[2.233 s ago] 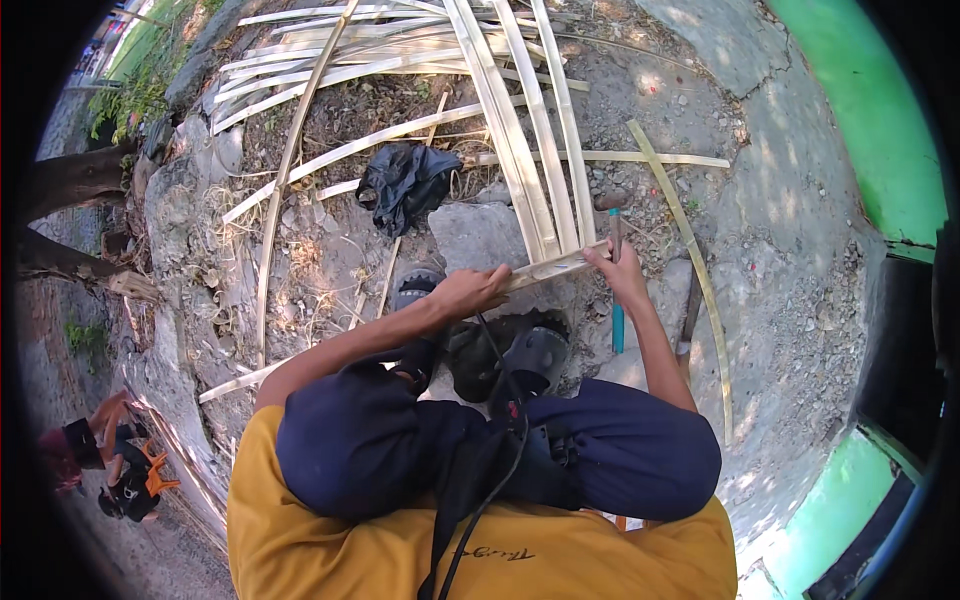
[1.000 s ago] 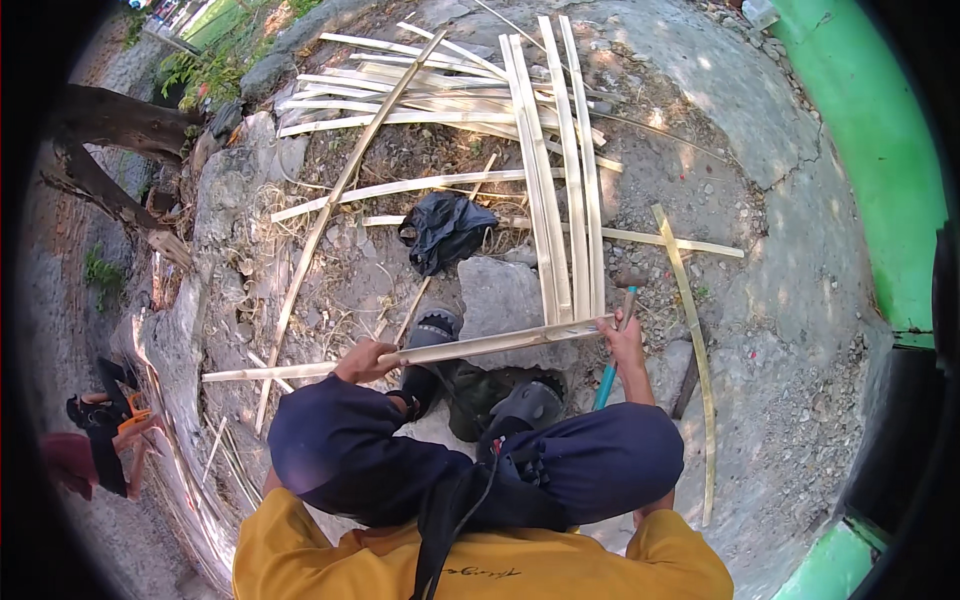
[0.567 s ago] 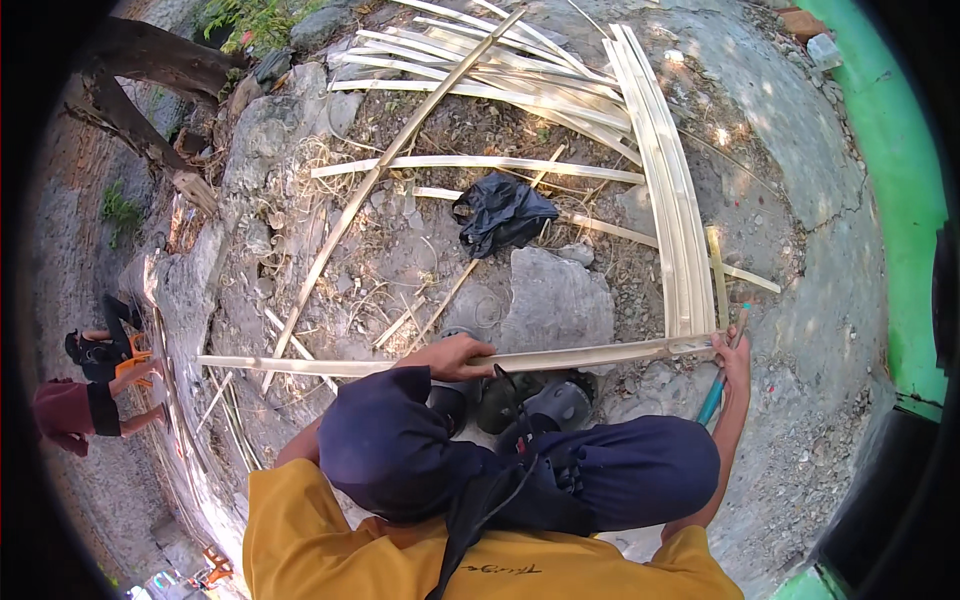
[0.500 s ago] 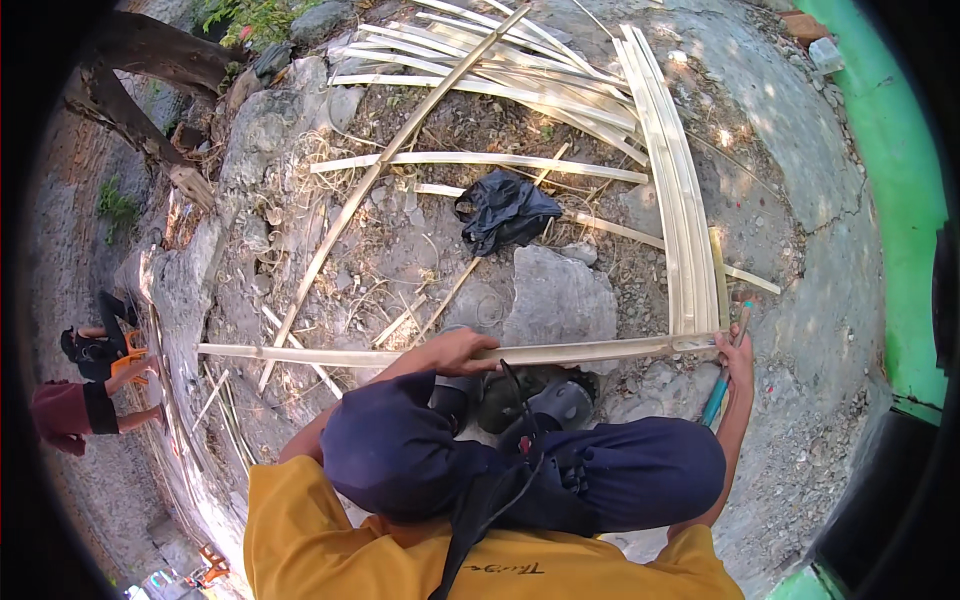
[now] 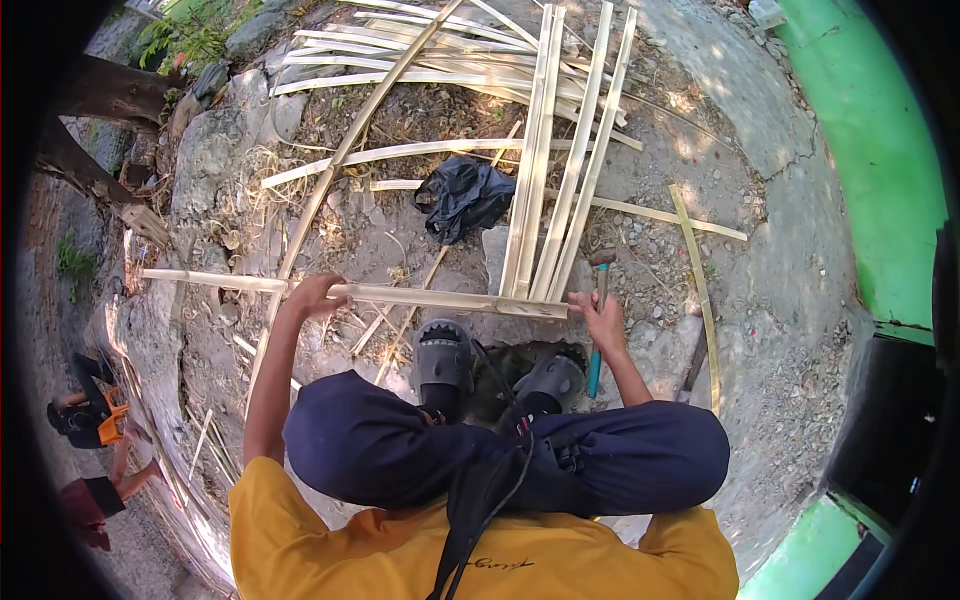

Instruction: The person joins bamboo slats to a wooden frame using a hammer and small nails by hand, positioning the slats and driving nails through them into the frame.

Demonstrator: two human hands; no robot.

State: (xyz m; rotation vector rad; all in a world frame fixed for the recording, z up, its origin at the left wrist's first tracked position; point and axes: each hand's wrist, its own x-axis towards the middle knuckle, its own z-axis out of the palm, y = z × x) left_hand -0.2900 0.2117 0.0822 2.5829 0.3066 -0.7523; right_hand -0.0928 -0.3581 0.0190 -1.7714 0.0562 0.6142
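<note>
A long pale bamboo strip [image 5: 430,297] lies crosswise in front of my feet. My left hand [image 5: 315,297] is closed over it left of the middle. My right hand [image 5: 603,325] grips a hammer [image 5: 595,372] by its teal handle, with the head pointing away from me. Fingertips of that hand reach the strip's right end. Several long bamboo strips [image 5: 580,170] run away from me, slightly fanned, their near ends meeting the crosswise strip close to my right hand. Whether anything joins them there cannot be made out.
More bamboo strips [image 5: 420,75] lie piled at the far side, and one long strip [image 5: 340,160] slants across the left. A black plastic bag [image 5: 465,200] sits on rocky ground. Right of me are a single strip [image 5: 700,290], a dark tool [image 5: 692,368] and a green wall [image 5: 850,130].
My left hand has slid leftward along the crosswise strip. The lengthwise strips, bunched together before, are now spread apart. My view has shifted, and the dark tool at right now shows.
</note>
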